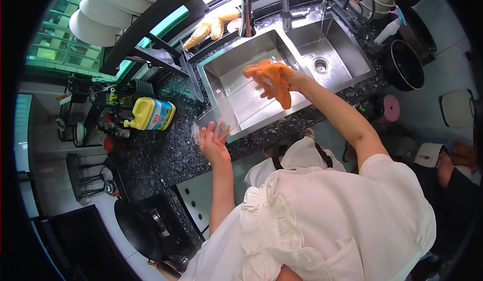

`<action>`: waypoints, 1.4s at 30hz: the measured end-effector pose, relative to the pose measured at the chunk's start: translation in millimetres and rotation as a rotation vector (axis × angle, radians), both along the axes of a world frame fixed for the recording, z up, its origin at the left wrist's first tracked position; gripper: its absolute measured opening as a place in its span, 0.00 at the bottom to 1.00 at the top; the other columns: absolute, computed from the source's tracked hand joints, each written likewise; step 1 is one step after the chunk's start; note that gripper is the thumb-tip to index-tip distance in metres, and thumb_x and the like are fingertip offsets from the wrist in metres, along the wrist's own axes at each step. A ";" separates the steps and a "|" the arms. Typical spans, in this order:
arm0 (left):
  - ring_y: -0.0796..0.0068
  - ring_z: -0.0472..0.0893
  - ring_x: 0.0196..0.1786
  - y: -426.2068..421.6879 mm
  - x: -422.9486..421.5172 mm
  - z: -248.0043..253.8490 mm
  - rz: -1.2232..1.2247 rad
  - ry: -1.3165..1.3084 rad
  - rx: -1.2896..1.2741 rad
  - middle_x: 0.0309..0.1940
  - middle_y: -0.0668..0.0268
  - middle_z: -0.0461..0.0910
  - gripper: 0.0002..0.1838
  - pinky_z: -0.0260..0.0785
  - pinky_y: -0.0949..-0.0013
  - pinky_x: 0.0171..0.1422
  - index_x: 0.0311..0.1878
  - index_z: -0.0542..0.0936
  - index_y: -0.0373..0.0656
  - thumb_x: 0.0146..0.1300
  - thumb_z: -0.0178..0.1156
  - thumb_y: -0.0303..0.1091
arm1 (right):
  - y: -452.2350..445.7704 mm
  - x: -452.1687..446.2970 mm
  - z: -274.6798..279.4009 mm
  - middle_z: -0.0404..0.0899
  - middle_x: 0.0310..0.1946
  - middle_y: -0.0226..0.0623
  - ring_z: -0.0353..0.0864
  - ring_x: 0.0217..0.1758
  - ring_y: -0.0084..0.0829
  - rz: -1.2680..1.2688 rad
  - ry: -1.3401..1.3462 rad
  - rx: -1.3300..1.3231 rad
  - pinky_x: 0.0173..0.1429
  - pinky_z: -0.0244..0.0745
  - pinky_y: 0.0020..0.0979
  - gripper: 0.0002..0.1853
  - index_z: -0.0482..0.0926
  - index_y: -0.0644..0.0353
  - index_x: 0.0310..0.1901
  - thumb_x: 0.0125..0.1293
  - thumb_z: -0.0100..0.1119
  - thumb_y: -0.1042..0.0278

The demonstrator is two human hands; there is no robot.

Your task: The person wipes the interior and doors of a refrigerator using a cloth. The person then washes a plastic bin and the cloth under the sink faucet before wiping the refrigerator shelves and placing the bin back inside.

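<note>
My right hand (pixel 296 81) grips an orange cloth (pixel 274 79), which hangs bunched over the left basin (pixel 246 59) of the steel double sink. Fingers spread, my left hand (pixel 215 142) is at the sink's front left corner. It touches or lies just over a clear, see-through container (pixel 214 122) at the basin's edge; exact contact is hard to tell. A thin stream of water runs from a tap into the right basin (pixel 347 54).
A yellow detergent jug (pixel 152 114) lies on the dark speckled counter (pixel 156 155) at left. White bowls (pixel 100 16) hang on a rack above. A black pan (pixel 405 65) is right of the sink, a wok (pixel 136 225) at lower left. Another person's foot (pixel 445 167) shows at right.
</note>
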State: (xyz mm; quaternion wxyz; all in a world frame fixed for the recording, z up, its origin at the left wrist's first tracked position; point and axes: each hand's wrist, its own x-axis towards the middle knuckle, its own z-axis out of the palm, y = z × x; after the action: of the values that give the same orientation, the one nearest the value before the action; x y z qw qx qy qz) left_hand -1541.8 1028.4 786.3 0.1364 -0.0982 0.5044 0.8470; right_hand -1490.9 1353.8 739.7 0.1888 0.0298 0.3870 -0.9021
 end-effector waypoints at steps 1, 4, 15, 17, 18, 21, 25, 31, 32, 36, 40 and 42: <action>0.34 0.75 0.58 3.3 -2.5 -0.3 0.027 -0.009 -0.008 0.48 0.48 0.73 0.12 0.80 0.39 0.52 0.50 0.60 0.35 0.64 0.41 0.17 | -1.3 2.4 3.6 0.74 0.57 0.48 0.80 0.54 0.55 -0.076 0.033 -0.062 0.56 0.79 0.53 0.29 0.65 0.57 0.66 0.72 0.47 0.47; 0.34 0.75 0.57 13.7 -11.9 -2.3 0.045 -0.016 -0.006 0.49 0.49 0.72 0.12 0.80 0.38 0.52 0.50 0.59 0.35 0.63 0.41 0.17 | 3.8 8.9 10.3 0.67 0.65 0.48 0.74 0.61 0.60 -0.157 -0.008 -0.007 0.60 0.75 0.55 0.31 0.61 0.54 0.71 0.72 0.46 0.46; 0.47 0.75 0.61 64.3 -13.3 -5.2 0.202 0.157 -0.080 0.55 0.49 0.66 0.28 0.80 0.44 0.53 0.65 0.50 0.35 0.63 0.47 0.19 | -47.6 16.1 -2.0 0.79 0.42 0.31 0.79 0.45 0.20 -1.164 0.023 0.791 0.45 0.76 0.23 0.15 0.73 0.62 0.51 0.67 0.60 0.64; 0.47 0.75 0.60 67.7 -3.6 -5.3 0.152 0.161 -0.067 0.55 0.50 0.66 0.29 0.80 0.44 0.53 0.65 0.50 0.37 0.63 0.47 0.20 | -72.3 10.7 26.5 0.79 0.45 0.41 0.82 0.43 0.34 -1.222 0.032 1.534 0.46 0.77 0.34 0.19 0.71 0.63 0.54 0.66 0.61 0.64; 0.47 0.75 0.59 73.9 2.1 -2.4 0.101 0.169 -0.045 0.56 0.50 0.66 0.29 0.80 0.44 0.53 0.66 0.50 0.39 0.64 0.48 0.20 | -90.7 9.5 63.3 0.79 0.46 0.44 0.82 0.44 0.40 -1.106 -0.021 1.777 0.47 0.77 0.39 0.20 0.71 0.63 0.55 0.65 0.60 0.65; 0.60 0.78 0.54 89.7 12.4 -11.6 0.126 0.203 -0.184 0.55 0.56 0.69 0.23 0.81 0.55 0.48 0.62 0.57 0.39 0.66 0.51 0.26 | -140.1 1.0 53.6 0.77 0.47 0.44 0.79 0.48 0.48 -0.788 0.257 1.616 0.47 0.77 0.46 0.24 0.71 0.52 0.57 0.58 0.63 0.64; 0.67 0.79 0.50 60.6 -12.5 -49.8 -0.015 0.240 -0.082 0.54 0.61 0.71 0.20 0.79 0.62 0.46 0.60 0.62 0.42 0.67 0.52 0.27 | -171.9 2.2 52.7 0.78 0.47 0.33 0.80 0.47 0.41 -0.716 0.642 1.417 0.47 0.77 0.43 0.16 0.78 0.46 0.47 0.56 0.62 0.70; 0.60 0.76 0.59 45.8 0.3 -4.9 0.135 0.169 -0.083 0.59 0.56 0.67 0.21 0.81 0.54 0.52 0.62 0.59 0.41 0.67 0.47 0.22 | -74.7 -15.6 -9.5 0.81 0.40 0.33 0.79 0.49 0.37 -0.463 0.632 2.116 0.50 0.77 0.36 0.11 0.82 0.47 0.43 0.57 0.61 0.67; 0.58 0.77 0.57 50.0 3.5 -5.3 0.130 0.164 -0.128 0.59 0.56 0.67 0.24 0.81 0.53 0.51 0.63 0.58 0.42 0.65 0.49 0.21 | -78.3 -15.9 -11.4 0.82 0.39 0.34 0.79 0.49 0.37 -0.323 0.549 2.318 0.51 0.76 0.35 0.10 0.83 0.48 0.42 0.58 0.61 0.67; 0.59 0.78 0.57 54.6 9.4 -1.7 0.153 0.235 -0.109 0.57 0.58 0.68 0.26 0.82 0.53 0.51 0.63 0.59 0.44 0.64 0.54 0.20 | -100.4 -26.8 -3.6 0.85 0.39 0.32 0.83 0.39 0.37 -0.352 0.170 2.005 0.43 0.77 0.35 0.10 0.82 0.49 0.42 0.61 0.55 0.70; 0.69 0.76 0.56 53.2 9.2 -14.4 0.174 0.238 -0.181 0.57 0.60 0.69 0.21 0.81 0.60 0.49 0.60 0.61 0.44 0.66 0.56 0.26 | -167.4 -19.3 35.1 0.84 0.44 0.31 0.82 0.46 0.39 -0.587 0.380 1.559 0.49 0.77 0.37 0.16 0.83 0.49 0.47 0.56 0.58 0.74; 0.72 0.77 0.53 45.1 -5.7 -29.7 0.147 0.425 -0.421 0.56 0.61 0.70 0.21 0.81 0.67 0.44 0.60 0.62 0.44 0.68 0.56 0.32 | -185.9 -25.6 37.9 0.83 0.46 0.33 0.80 0.49 0.41 -0.632 0.492 1.358 0.52 0.76 0.39 0.16 0.82 0.52 0.47 0.55 0.59 0.74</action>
State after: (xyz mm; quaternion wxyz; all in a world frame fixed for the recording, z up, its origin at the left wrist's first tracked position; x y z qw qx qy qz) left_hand -1547.5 1073.5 756.6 -0.0571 0.0187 0.6775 0.7331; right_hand -1516.5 1167.9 777.5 -0.2270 0.0467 0.8571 -0.4600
